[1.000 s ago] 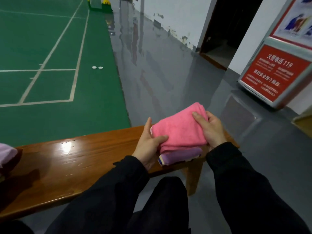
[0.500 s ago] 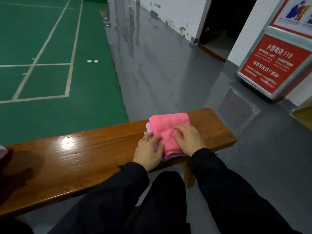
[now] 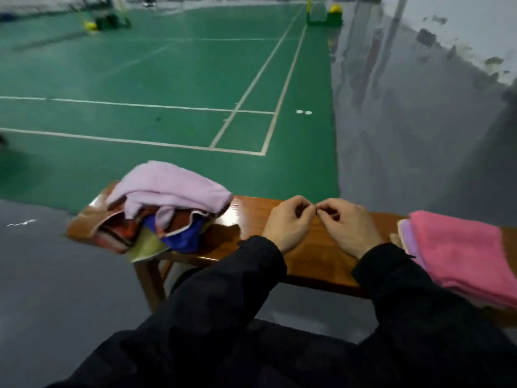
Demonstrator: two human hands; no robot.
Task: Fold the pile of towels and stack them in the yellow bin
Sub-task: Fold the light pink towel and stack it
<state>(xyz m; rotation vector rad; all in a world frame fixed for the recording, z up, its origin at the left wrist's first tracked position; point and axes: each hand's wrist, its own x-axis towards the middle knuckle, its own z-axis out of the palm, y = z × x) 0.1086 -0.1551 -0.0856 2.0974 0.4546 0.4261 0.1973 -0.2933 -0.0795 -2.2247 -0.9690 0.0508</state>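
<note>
Both hands, left hand (image 3: 288,222) and right hand (image 3: 347,225), hover curled and empty over bare bench (image 3: 251,211). Unfolded pile (image 3: 165,203) overhangs the left end; folded pink towel (image 3: 458,247) lies right.

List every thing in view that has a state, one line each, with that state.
left hand: fingers curled, holding nothing, over the bench
right hand: fingers curled, holding nothing, fingertips near the left hand's
pink towel: folded, on top of the stack
lilac towel: crumpled, on top of the unfolded pile
bench: bearing both piles
</note>
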